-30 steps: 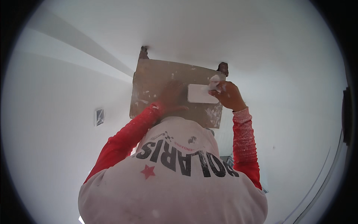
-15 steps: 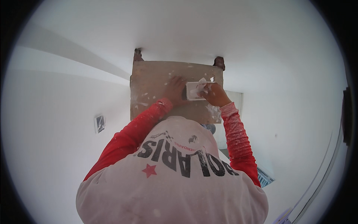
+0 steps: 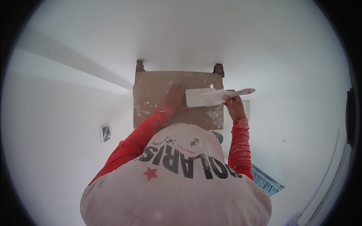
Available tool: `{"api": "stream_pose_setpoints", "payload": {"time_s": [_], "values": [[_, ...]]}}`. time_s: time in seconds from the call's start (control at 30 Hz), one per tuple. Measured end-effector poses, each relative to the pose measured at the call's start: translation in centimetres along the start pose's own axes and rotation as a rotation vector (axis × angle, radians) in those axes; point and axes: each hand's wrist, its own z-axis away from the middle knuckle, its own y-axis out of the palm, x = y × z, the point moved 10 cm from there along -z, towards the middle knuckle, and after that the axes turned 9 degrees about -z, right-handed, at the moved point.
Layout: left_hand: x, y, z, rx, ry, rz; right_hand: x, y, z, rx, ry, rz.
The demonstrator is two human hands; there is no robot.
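Two hands up against a plain white ceiling (image 3: 188, 34). Square brown plaster-spattered hawk board (image 3: 158, 94) sits flat overhead, left hand (image 3: 174, 98) spread against its underside, fingers open, propping it, not clasping. Right hand (image 3: 234, 107) has its grip closed round the handle of a wide white-coated filling knife (image 3: 211, 96), blade lying across the board's right half. Looks like the loading step: blade picking up compound. Next move likely needs a clean scrape off the board edge, blade kept level.

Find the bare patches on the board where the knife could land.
Free: the board's top strip between its two feet, and its left part. Crowded: the middle, under the left hand, and the knife held by the right hand.
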Motion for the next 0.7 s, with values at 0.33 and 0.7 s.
{"api": "stream_pose_setpoints", "payload": {"time_s": [0.33, 0.7], "values": [[1.8, -2.1, 2.3, 0.123, 0.125, -0.082, 3.1, 1.8, 0.9, 0.133, -0.126, -0.869], [23.0, -8.9, 16.8, -0.397, -1.148, 0.082, 36.5, -8.5, 6.7, -0.157, -1.037, -0.741]]}}
